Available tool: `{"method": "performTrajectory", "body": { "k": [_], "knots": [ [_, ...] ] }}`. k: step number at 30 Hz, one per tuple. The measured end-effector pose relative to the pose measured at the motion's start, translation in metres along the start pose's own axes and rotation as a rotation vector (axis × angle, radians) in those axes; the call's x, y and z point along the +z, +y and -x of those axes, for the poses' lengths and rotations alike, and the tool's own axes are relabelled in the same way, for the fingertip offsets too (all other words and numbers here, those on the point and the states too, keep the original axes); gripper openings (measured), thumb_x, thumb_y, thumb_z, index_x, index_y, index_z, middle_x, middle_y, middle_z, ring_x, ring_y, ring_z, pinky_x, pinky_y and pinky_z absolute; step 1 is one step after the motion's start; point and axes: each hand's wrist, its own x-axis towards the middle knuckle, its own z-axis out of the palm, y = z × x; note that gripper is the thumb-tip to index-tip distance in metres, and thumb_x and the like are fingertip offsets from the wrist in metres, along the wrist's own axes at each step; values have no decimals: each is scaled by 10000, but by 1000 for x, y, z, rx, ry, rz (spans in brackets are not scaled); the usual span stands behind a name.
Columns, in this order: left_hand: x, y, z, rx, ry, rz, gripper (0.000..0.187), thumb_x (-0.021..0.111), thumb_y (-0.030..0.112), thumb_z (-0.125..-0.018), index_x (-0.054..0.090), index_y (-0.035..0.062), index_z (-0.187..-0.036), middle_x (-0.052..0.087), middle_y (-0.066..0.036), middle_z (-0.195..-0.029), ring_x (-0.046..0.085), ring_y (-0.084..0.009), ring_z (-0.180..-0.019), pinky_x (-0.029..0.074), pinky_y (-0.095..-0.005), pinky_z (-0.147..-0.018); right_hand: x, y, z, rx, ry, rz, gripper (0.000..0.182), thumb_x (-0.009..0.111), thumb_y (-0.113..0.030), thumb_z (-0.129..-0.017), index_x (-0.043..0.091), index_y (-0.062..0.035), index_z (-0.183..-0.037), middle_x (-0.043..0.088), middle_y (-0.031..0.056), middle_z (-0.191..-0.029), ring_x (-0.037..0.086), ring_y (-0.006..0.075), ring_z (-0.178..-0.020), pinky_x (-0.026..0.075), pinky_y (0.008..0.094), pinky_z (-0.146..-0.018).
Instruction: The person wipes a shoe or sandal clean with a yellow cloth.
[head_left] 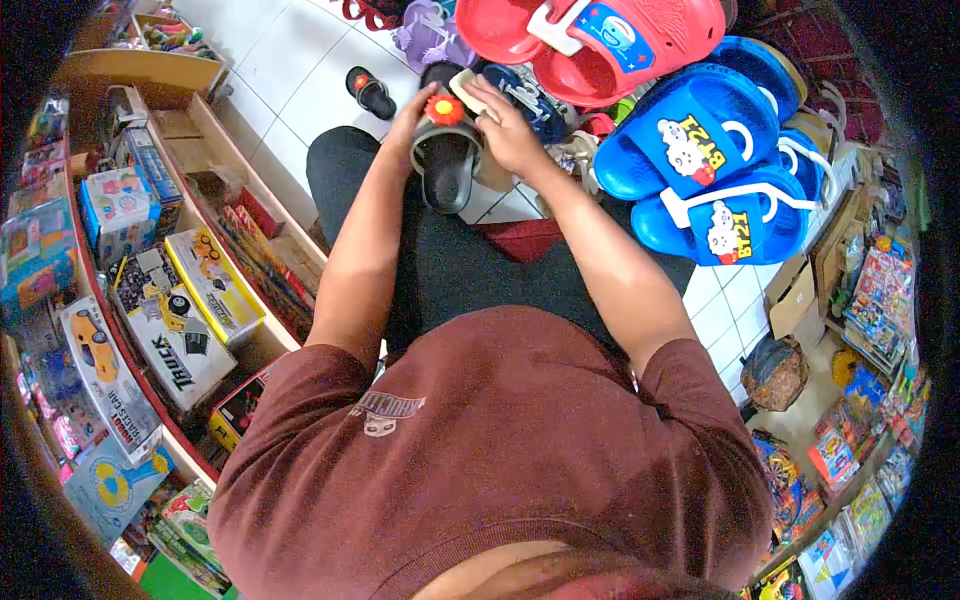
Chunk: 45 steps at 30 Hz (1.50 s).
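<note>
A small black sandal [447, 170] with a grey strap and a red flower with a yellow centre [445, 110] is held over my lap, its sole pointing toward me. My left hand [405, 125] grips the sandal's left side, fingers wrapped at the strap. On the other side, my right hand [508, 130] has its fingers closed on a pale cream cloth or sponge [470, 95], close to the flower. A similar small black sandal [371, 92] lies on the white tiled floor to the left.
Blue slippers [690, 130] and red clogs [625, 45] are stacked at the right. Purple sandals [433, 38] lie ahead. Wooden shelves with boxed toys [170, 325] stand at the left; more packaged toys [880, 295] and a cardboard box [795, 300] are at the right.
</note>
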Motion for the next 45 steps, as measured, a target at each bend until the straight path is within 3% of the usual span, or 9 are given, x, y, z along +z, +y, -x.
{"method": "performTrajectory", "body": {
  "k": [3, 8, 26, 27, 31, 35, 36, 39, 45],
  "knots": [
    [-20, 6, -9, 151, -55, 247, 499, 458, 496, -914, 610, 55, -1091, 685, -123, -969, 675, -261, -829, 555, -406, -781, -19, -53, 1, 580, -307, -497, 475, 462, -107, -945, 425, -135, -1418, 372, 96, -1472, 356, 192, -1337, 286, 308, -1086],
    [-34, 2, -21, 144, -34, 252, 460, 424, 442, -943, 611, 47, -1086, 687, -115, -981, 671, -256, -854, 550, -410, -802, 7, -46, 15, 425, -220, -527, 549, 444, -220, -999, 235, -138, -1500, 268, 46, -1525, 256, 153, -1376, 188, 292, -1120],
    [-18, -13, -21, 67, -35, -59, 535, 481, 515, -921, 611, 40, -1130, 689, -114, -1004, 677, -236, -842, 556, -390, -780, -2, -27, 9, 668, 98, -814, 523, 436, -233, -1008, 272, -73, -1479, 369, 64, -1472, 368, 145, -1314, 280, 282, -1086],
    [-3, -7, -2, -106, -116, -6, 519, 553, 499, -896, 619, 32, -1114, 689, -105, -987, 677, -215, -797, 559, -352, -741, -9, -33, 6, 676, 132, -697, 529, 456, -248, -1001, 291, -69, -1471, 435, 70, -1420, 421, 158, -1271, 309, 286, -1066],
    [20, -8, 18, -59, -39, -281, 476, 592, 479, -882, 641, 37, -1053, 694, -80, -915, 672, -189, -739, 553, -322, -679, -33, -39, -7, 393, 488, -340, 382, 463, -300, -1000, 529, -21, -1252, 572, 71, -1196, 514, 145, -1101, 401, 313, -952],
    [17, -11, 4, -109, -104, -390, 543, 560, 524, -892, 625, 27, -1100, 688, -95, -990, 669, -187, -793, 544, -333, -716, -17, -11, -5, 209, 143, -340, 409, 468, -224, -994, 461, -20, -1348, 541, 113, -1285, 490, 183, -1186, 358, 319, -1023],
    [22, -11, 9, -63, -75, -379, 574, 545, 544, -893, 616, 23, -1124, 676, -102, -1031, 663, -191, -833, 539, -338, -743, -14, -11, -5, 24, 150, 64, 431, 483, -175, -975, 439, -35, -1380, 482, 167, -1373, 424, 237, -1301, 292, 328, -1090],
    [26, -8, 16, 47, 18, -409, 713, 489, 628, -888, 559, 6, -1230, 615, -125, -1187, 626, -212, -998, 510, -349, -848, -22, -14, -3, -45, 21, 187, 412, 490, -95, -904, 521, -29, -1309, 433, 203, -1413, 353, 296, -1361, 216, 394, -1141],
    [-8, -13, -10, 45, -20, -186, 700, 482, 641, -884, 564, 19, -1195, 655, -117, -1063, 658, -212, -879, 535, -337, -769, -43, -16, 0, -126, -299, 422, 292, 506, -81, -834, 642, -14, -1083, 538, 125, -1327, 445, 296, -1279, 224, 430, -1141]
  ]
}}
